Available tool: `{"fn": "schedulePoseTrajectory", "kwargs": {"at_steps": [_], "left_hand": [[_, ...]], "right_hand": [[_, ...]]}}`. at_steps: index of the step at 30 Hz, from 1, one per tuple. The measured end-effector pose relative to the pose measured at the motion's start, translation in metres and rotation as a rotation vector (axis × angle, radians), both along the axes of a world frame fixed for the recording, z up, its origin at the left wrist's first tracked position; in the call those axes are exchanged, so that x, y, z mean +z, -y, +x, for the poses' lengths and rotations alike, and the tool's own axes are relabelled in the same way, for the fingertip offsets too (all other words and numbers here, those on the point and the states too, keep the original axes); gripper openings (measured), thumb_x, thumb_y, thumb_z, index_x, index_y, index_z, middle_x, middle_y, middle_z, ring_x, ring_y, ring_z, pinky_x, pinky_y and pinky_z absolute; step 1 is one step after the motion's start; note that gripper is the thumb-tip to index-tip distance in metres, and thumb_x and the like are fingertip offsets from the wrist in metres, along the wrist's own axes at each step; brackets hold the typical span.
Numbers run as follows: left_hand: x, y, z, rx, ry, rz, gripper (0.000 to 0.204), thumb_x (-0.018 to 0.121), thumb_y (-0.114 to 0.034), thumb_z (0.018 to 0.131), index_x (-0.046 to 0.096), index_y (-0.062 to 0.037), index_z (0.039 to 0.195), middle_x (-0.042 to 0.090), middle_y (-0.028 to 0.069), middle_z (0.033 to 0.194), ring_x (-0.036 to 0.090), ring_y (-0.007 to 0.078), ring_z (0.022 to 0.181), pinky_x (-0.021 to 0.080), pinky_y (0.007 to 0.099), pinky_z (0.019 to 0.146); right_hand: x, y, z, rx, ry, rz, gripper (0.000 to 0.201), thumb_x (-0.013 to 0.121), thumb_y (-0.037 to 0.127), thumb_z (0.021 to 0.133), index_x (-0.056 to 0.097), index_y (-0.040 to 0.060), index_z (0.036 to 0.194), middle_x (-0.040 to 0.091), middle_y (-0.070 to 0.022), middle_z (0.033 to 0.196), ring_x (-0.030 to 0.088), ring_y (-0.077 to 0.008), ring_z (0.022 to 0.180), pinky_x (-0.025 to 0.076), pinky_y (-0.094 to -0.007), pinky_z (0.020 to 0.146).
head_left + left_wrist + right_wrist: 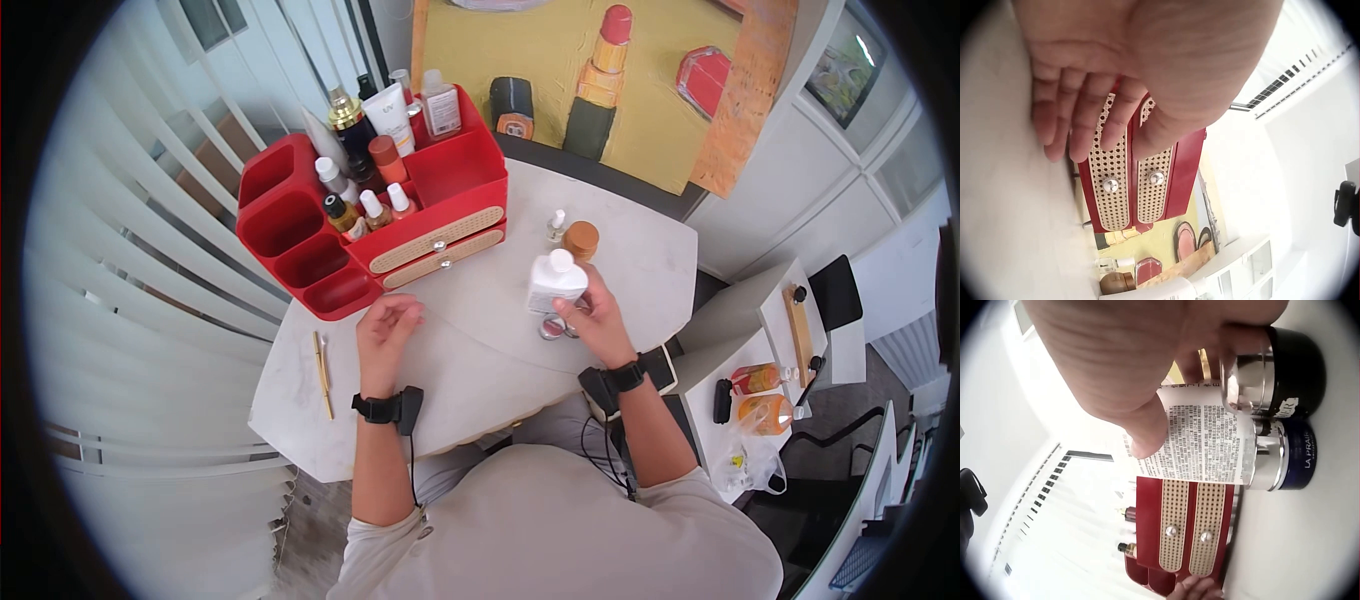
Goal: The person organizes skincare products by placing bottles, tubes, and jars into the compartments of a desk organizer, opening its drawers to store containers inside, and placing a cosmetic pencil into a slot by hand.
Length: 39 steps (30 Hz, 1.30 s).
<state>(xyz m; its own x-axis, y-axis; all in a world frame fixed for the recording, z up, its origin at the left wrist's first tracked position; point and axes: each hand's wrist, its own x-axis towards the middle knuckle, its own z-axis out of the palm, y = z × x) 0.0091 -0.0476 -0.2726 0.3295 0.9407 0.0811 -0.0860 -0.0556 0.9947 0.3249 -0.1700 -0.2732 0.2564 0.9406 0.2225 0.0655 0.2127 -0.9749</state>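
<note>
My right hand point(598, 322) holds a white bottle point(556, 278) above the right part of the table, thumb against its side. Dense printed text covers the bottle's label point(1200, 440) in the right wrist view. Just below it stand two cosmetic jars, one black and silver point(1297, 372), one blue and silver point(1300, 455). My left hand point(384, 335) is at the front of the red organizer point(462, 180), holding nothing, its fingers relaxed. The left wrist view shows those fingers point(1085, 128) before two woven-front drawers point(1109, 203) with round silver knobs.
Bottles, tubes and nail polishes point(374, 205) fill part of the organizer. Behind the white bottle are a brown-lidded jar point(580, 240) and a small clear bottle point(556, 228). A thin gold stick point(323, 375) lies at the table's left. A lipstick painting point(660, 120) leans behind.
</note>
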Motion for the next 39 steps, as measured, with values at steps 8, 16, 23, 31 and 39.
{"fn": "schedulePoseTrajectory", "kwargs": {"at_steps": [8, 16, 23, 31, 39], "left_hand": [[0.01, 0.01, 0.01, -0.164, -0.038, 0.104, 0.058, 0.083, 0.0, 0.088, 0.062, -0.0052, 0.142, 0.072, 0.0026, 0.099, 0.068, 0.0096, 0.088, 0.053, 0.0258, 0.081], [-0.008, 0.004, 0.01, -0.07, -0.162, 0.07, 0.058, 0.088, -0.002, 0.084, 0.065, -0.0052, 0.136, 0.065, -0.0021, 0.083, 0.059, 0.0068, 0.073, 0.048, 0.0234, 0.069], [0.011, 0.002, -0.004, -0.018, -0.185, 0.108, 0.05, 0.09, -0.001, 0.081, 0.065, -0.0038, 0.125, 0.065, -0.0028, 0.084, 0.058, 0.0051, 0.073, 0.048, 0.0225, 0.067], [0.001, -0.002, -0.008, -0.015, -0.119, 0.092, 0.052, 0.088, 0.003, 0.079, 0.065, -0.0039, 0.125, 0.066, -0.0027, 0.088, 0.059, 0.005, 0.075, 0.049, 0.0223, 0.068], [0.001, -0.002, -0.006, -0.014, -0.091, 0.07, 0.05, 0.088, 0.002, 0.078, 0.067, -0.0045, 0.122, 0.066, -0.0026, 0.087, 0.061, 0.0056, 0.076, 0.051, 0.0232, 0.069]], "right_hand": [[0.001, -0.052, -0.079, 0.199, 0.098, 0.1, 0.058, 0.076, 0.014, 0.1, 0.051, 0.0046, 0.152, 0.051, -0.0096, 0.146, 0.061, -0.0205, 0.125, 0.064, -0.0314, 0.084], [0.035, -0.058, -0.07, 0.394, 0.231, 0.071, 0.069, 0.083, 0.01, 0.091, 0.052, 0.0052, 0.152, 0.049, -0.0141, 0.157, 0.061, -0.0289, 0.132, 0.05, -0.0414, 0.115], [0.041, -0.051, -0.029, 0.314, 0.461, 0.083, 0.052, 0.077, 0.004, 0.091, 0.062, 0.0087, 0.141, 0.067, -0.0117, 0.135, 0.066, -0.0278, 0.123, 0.054, -0.0373, 0.101], [0.057, -0.056, -0.032, 0.187, 0.918, 0.024, 0.037, 0.07, -0.004, 0.089, 0.063, 0.0061, 0.124, 0.07, -0.0177, 0.11, 0.072, -0.0363, 0.098, 0.059, -0.0411, 0.084], [0.205, -0.104, -0.02, 0.113, 0.747, 0.448, 0.036, 0.068, -0.008, 0.09, 0.064, 0.0017, 0.124, 0.064, -0.0183, 0.113, 0.069, -0.0372, 0.099, 0.06, -0.0389, 0.085]]}}
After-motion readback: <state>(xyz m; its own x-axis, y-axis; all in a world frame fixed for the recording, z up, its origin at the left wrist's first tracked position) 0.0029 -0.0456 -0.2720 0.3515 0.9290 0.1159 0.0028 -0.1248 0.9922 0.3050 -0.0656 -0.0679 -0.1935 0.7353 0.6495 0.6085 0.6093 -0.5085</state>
